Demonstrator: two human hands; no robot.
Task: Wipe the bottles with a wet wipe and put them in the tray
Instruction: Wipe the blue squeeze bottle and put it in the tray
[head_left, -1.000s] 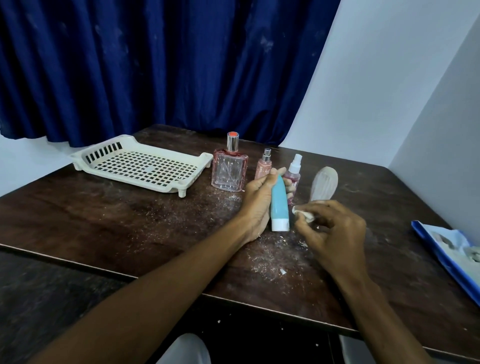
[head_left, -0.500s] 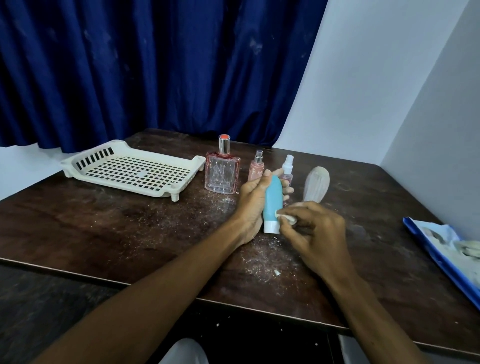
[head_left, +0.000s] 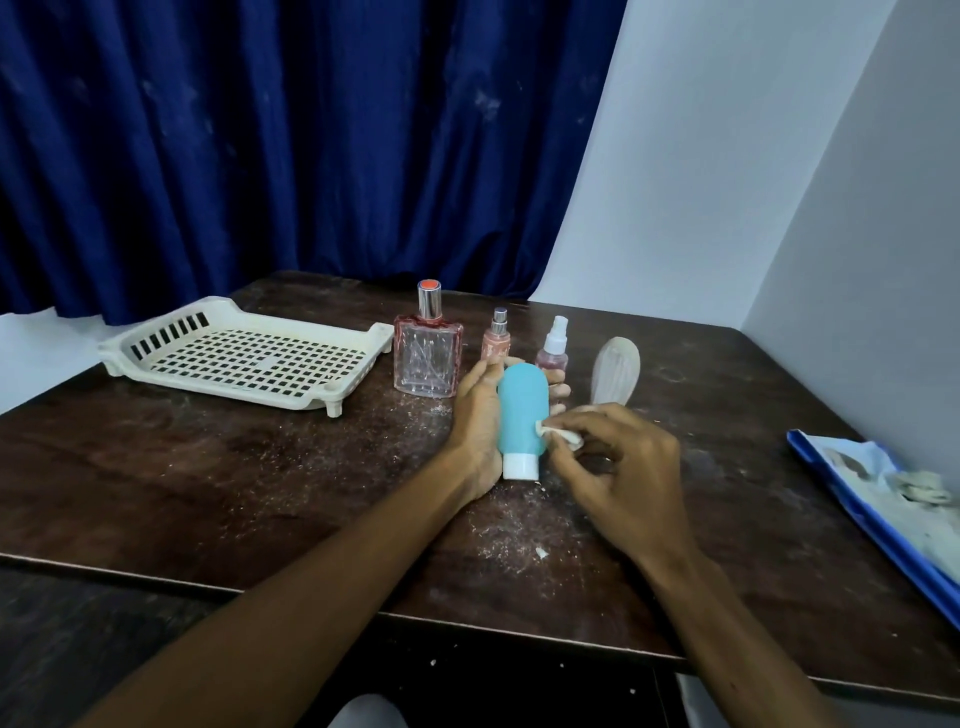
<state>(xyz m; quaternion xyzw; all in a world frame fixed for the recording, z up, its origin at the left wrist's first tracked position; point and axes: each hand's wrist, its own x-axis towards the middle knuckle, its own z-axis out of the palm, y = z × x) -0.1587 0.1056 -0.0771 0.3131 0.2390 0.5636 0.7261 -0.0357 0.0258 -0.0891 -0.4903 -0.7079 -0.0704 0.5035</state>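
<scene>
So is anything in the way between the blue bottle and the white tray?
Yes, the square glass bottle stands between the blue bottle in the left hand and the tray; lifting over it should work.

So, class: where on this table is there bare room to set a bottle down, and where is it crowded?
Free: the empty tray; the table between tray and near edge; the strip between right hand and blue packet. Crowded: the bottles standing just behind the left hand.
</scene>
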